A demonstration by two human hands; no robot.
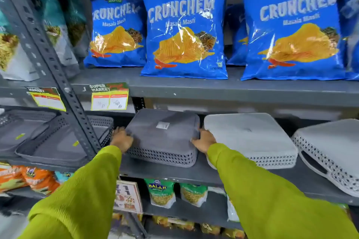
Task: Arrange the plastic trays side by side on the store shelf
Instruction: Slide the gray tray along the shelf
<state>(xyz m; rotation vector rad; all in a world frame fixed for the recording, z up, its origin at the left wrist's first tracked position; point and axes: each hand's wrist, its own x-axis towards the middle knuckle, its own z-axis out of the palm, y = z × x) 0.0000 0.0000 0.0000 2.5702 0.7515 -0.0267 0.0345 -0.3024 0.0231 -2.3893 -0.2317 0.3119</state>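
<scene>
A dark grey perforated plastic tray lies upside down on the middle shelf, a white sticker on its base. My left hand grips its left side and my right hand grips its right side. Just to its right sits a light grey upside-down tray, close against my right hand. A further light grey tray lies tilted at the far right. Left of the upright post, dark grey trays sit open side up, overlapping.
A slotted grey shelf post slants down just left of my left hand. Blue crisp bags fill the shelf above, with price tags on its edge. Snack packs stand on the shelf below.
</scene>
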